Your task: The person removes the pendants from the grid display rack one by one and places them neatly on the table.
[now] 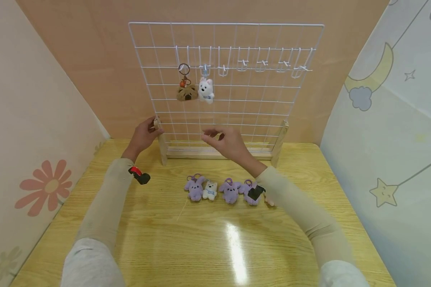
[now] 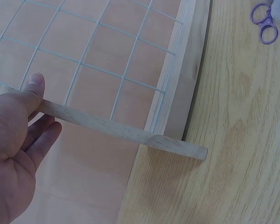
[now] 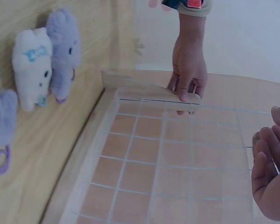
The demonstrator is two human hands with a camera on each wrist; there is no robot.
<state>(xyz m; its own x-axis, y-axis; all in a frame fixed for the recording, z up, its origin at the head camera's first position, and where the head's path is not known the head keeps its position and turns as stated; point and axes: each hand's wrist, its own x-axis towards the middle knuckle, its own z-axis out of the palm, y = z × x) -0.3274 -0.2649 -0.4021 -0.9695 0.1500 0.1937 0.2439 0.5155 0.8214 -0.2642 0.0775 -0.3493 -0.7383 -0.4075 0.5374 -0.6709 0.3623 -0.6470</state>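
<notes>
My left hand grips the left wooden upright of a rack, thumb on one side and fingers on the other. In front of the rack's white wire grid, my right hand hovers with loosely bent fingers and nothing visible between them. Above it hang a brown bear-face keychain and a white plush keychain on the two leftmost hooks. Below on the table lie purple plush keychains, a white plush keychain with a blue bow, and a pinkish one mostly hidden by the right sleeve.
Several white hooks without keychains run along the grid's upper right. A wooden base bar joins the uprights, the right one standing near the right forearm. Patterned panels flank the wooden table.
</notes>
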